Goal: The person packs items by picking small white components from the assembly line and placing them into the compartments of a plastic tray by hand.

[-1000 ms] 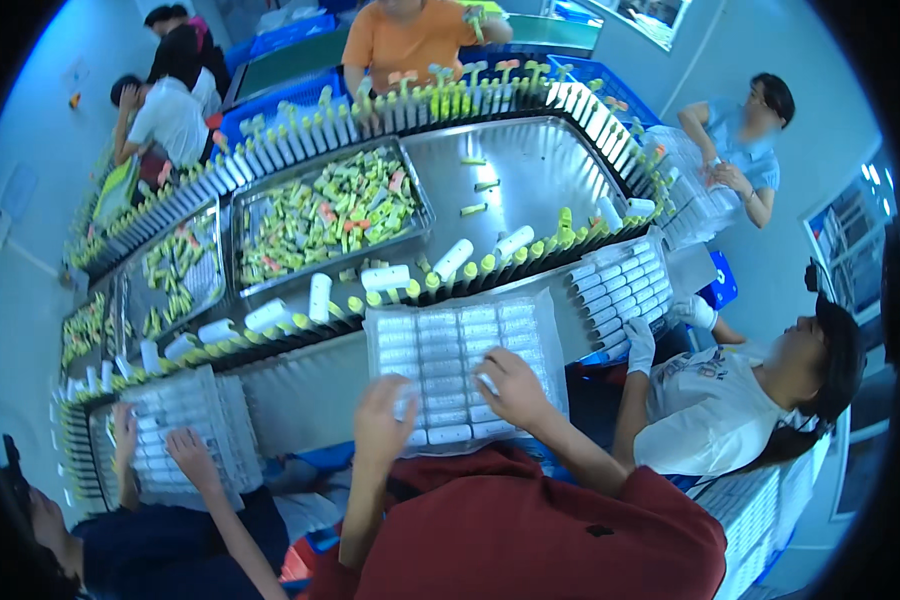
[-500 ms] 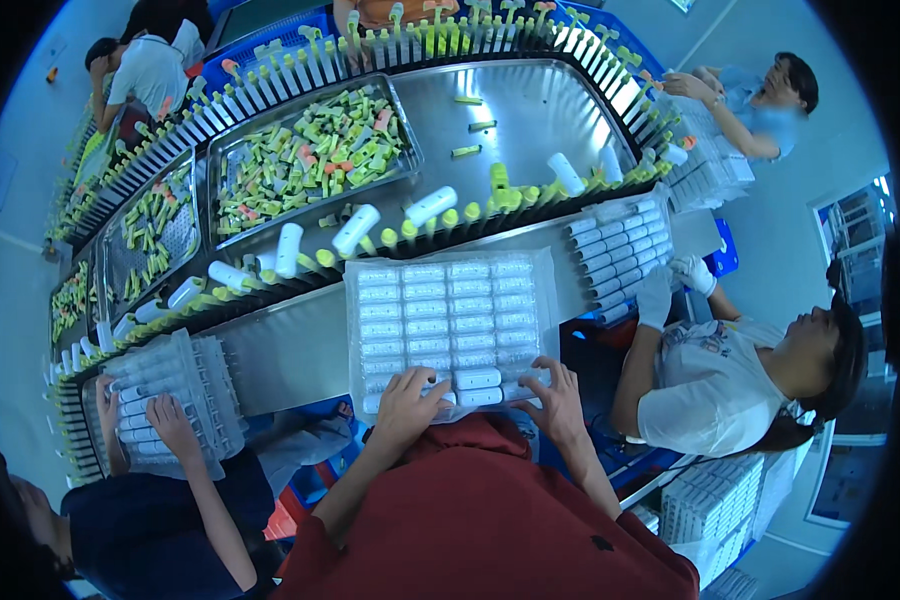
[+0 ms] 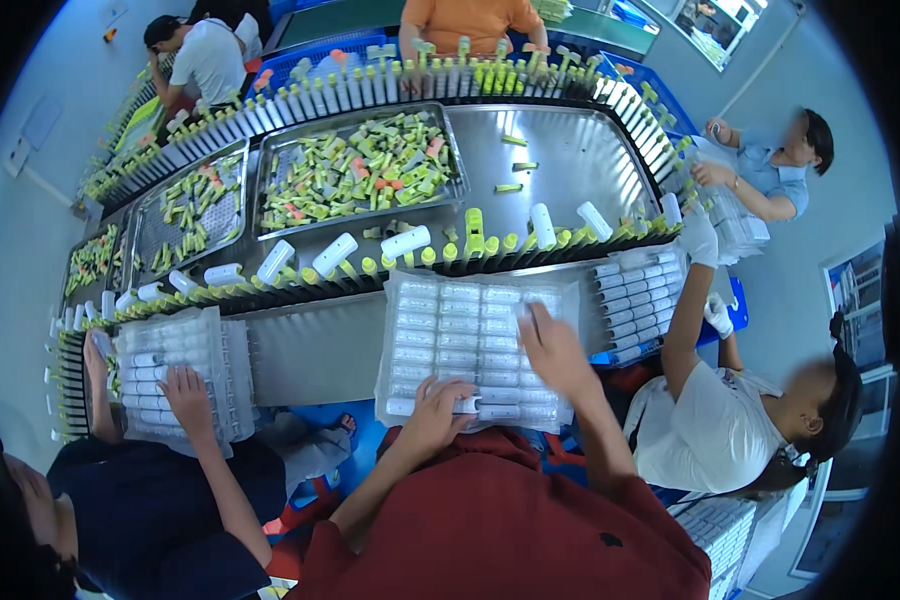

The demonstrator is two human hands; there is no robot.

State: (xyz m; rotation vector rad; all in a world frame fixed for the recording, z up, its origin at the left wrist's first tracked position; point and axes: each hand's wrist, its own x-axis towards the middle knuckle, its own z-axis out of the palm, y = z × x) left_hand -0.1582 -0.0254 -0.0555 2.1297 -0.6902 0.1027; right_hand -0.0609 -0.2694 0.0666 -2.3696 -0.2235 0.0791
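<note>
A clear plastic blister tray point(image 3: 400, 345) lies in front of me, its rows of compartments filled with white tubes under a shiny film-like surface. At the tray's near edge my left hand point(image 3: 432, 415) has its thumb and fingers closed round a white tube point(image 3: 466, 405) in the nearest row. Another white tube point(image 3: 505, 411) lies just right of it. My right hand point(image 3: 555, 348) is raised over the tray's right side, blurred by motion. A pale patch shows by its fingertips, but I cannot tell whether it holds anything.
Beyond the tray, a looped rack point(image 3: 370, 268) carries upright yellow-green-tipped sticks and tilted white housings. Inside it, metal trays point(image 3: 460, 175) hold green and orange pieces. Co-workers flank me, with a tray point(image 3: 175, 375) at left and stacked tubes point(image 3: 638, 300) at right.
My right hand has moved from the tray's near right corner up over its middle-right. My left hand stays at the near edge. The co-worker at right has reached forward to the rack.
</note>
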